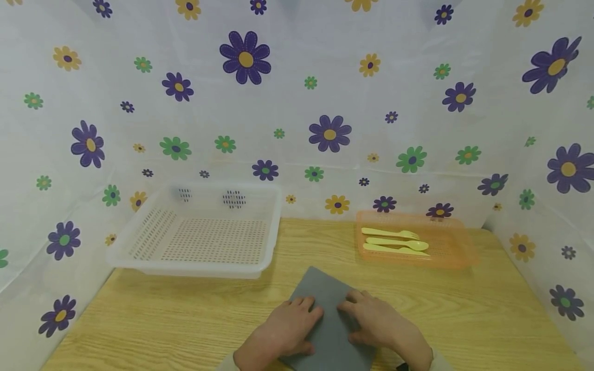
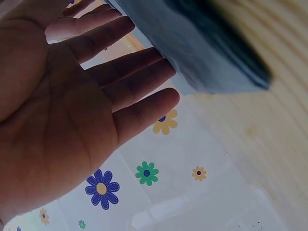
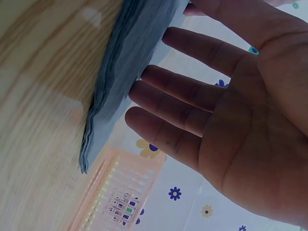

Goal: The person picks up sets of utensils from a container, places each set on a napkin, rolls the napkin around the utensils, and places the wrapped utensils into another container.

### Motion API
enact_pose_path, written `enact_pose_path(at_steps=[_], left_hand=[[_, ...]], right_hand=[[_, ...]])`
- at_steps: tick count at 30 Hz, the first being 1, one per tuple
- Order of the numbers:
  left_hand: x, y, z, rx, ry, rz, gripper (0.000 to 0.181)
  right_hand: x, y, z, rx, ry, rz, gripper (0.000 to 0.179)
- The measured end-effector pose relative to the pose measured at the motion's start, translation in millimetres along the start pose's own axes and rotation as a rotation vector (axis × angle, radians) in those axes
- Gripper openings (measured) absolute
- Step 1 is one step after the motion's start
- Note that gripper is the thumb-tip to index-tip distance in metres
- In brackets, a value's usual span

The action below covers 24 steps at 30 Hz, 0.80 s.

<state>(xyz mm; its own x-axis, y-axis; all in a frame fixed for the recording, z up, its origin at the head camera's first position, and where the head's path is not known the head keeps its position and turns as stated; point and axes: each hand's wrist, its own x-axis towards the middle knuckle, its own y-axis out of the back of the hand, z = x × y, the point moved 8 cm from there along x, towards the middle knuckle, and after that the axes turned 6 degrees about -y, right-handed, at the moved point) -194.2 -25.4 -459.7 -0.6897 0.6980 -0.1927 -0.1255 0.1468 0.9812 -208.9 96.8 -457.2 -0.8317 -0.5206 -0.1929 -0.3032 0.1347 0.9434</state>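
A grey folded cloth [image 1: 331,288] lies at an angle on the table near its front edge. My left hand [image 1: 290,324] rests on the left part of it, fingers spread and fairly straight. On the right part lies my right hand [image 1: 378,319], its fingertips touching the cloth. In the left wrist view, the fingertips of the left hand [image 2: 96,96] meet the flat face of the cloth [image 2: 207,57]. Stacked layers show along the edge of the cloth [image 3: 130,62] in the right wrist view, with the right hand [image 3: 211,110] extended against it.
At the back left stands a white perforated basket [image 1: 195,267]. An orange basket [image 1: 457,257] at the back right holds a yellow fork [image 1: 387,233], spoon [image 1: 394,241] and knife [image 1: 394,250]. A flowered curtain [image 1: 287,103] surrounds the wooden table [image 1: 153,319] at the back and sides.
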Motion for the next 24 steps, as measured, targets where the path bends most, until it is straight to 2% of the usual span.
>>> enact_pose_path(at_steps=[8, 14, 24], left_hand=[[1.4, -0.6, 0.4, -0.006, 0.006, -0.035, 0.063], [4.5, 1.7, 1.4, -0.005, 0.003, -0.015, 0.063], [1.9, 0.5, 1.0, -0.026, -0.003, 0.0, 0.061]], right_hand=[[1.2, 0.0, 1.3, -0.001, 0.004, -0.001, 0.058], [1.4, 4.1, 2.4, -0.023, 0.026, 0.021, 0.058], [1.5, 1.9, 1.8, -0.012, 0.033, -0.003, 0.058]])
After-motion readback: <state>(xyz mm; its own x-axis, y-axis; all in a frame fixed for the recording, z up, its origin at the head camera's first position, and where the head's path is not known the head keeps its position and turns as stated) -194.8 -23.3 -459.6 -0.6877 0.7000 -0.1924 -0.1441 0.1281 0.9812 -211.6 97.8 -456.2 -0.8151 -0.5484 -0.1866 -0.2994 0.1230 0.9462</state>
